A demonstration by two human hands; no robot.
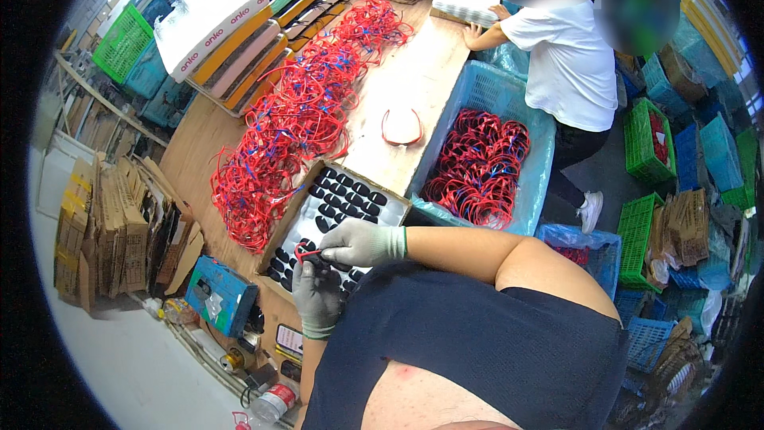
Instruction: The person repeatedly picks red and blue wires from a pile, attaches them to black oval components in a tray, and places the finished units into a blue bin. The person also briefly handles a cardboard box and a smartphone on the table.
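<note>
Both my hands wear grey work gloves and meet over a shallow cardboard box (276, 240) of black lenses laid in rows on white sheet. My left hand (316, 299) is closed on a small red glasses frame (302, 250), coming from below it. From the right, my right hand (360, 244) pinches the same frame near its edge. Fingers hide most of the frame, and whether a lens sits in it I cannot make out. Several black lenses (350, 211) lie in the box just beyond my hands.
A long heap of red glasses frames with blue bits (294, 111) covers the wooden table. One red frame (402, 141) lies apart, near a blue lined crate (475, 72) of more frames. A person in white (561, 64) stands at the far right. Folded cartons (119, 231) stand left.
</note>
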